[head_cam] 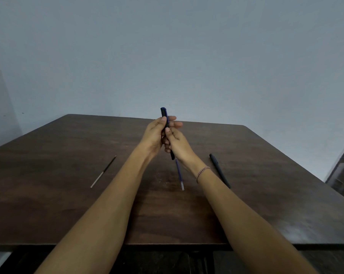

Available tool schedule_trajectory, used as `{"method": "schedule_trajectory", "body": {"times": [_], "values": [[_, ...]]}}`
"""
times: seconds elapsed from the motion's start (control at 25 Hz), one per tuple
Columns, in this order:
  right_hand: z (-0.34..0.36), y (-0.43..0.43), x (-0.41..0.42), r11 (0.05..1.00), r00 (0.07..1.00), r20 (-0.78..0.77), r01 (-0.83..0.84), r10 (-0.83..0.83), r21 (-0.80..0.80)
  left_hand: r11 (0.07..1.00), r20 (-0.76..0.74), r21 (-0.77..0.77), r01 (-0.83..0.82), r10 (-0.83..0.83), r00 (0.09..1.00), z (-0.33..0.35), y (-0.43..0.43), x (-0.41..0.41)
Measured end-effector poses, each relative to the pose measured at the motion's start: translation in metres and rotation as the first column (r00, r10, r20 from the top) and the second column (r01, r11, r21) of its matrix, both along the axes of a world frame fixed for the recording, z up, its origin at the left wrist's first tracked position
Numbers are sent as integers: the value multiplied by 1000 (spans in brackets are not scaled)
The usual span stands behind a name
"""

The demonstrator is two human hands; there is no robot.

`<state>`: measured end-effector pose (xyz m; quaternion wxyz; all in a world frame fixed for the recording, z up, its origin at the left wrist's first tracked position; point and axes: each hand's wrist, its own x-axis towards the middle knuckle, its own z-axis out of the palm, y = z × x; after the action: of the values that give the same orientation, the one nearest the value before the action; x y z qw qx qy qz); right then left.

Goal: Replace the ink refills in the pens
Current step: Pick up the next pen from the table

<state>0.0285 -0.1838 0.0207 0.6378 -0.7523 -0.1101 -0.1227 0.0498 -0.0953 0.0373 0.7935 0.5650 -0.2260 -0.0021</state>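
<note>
Both hands hold a dark blue pen [164, 114] upright above the middle of the brown table [68, 204]. My left hand [154, 133] grips its upper part, thumb against the barrel. My right hand [177, 143] grips the lower part, and the pen's bottom end sticks out below the palm. A blue ink refill [180, 176] lies on the table below my right wrist. Left of my left forearm lies a dark refill [103, 172] with a clear end. A black pen [219, 170] rests on the table to the right of my right wrist.
A plain grey-blue wall [167, 56] stands behind the table's far edge. A dark doorway or piece of furniture [343, 173] shows at the right edge. The table's front edge runs just below my forearms.
</note>
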Motion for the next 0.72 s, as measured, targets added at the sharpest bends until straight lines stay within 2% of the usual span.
{"method": "schedule_trajectory", "body": {"times": [0.12, 0.28, 0.44, 0.56, 0.72], "values": [[-1, 6, -1, 1000, 999, -45, 9, -9, 4, 998, -45, -59, -35, 33, 998, 0, -4, -1], [0, 22, 1, 981, 985, -26, 168, -171, -99, 984, -51, -175, -19, 10, 999, 4, -1, -3], [-4, 27, -3, 966, 971, 36, 238, -235, -106, 980, -20, -177, -85, 83, 996, 6, -3, -6], [-3, 27, -5, 967, 974, 57, 226, -220, -115, 978, -1, -172, -121, 123, 992, 5, -4, -5], [-2, 17, -4, 946, 967, 161, 230, -196, -229, 978, -91, -151, -141, 129, 987, 7, 6, -1]]}}
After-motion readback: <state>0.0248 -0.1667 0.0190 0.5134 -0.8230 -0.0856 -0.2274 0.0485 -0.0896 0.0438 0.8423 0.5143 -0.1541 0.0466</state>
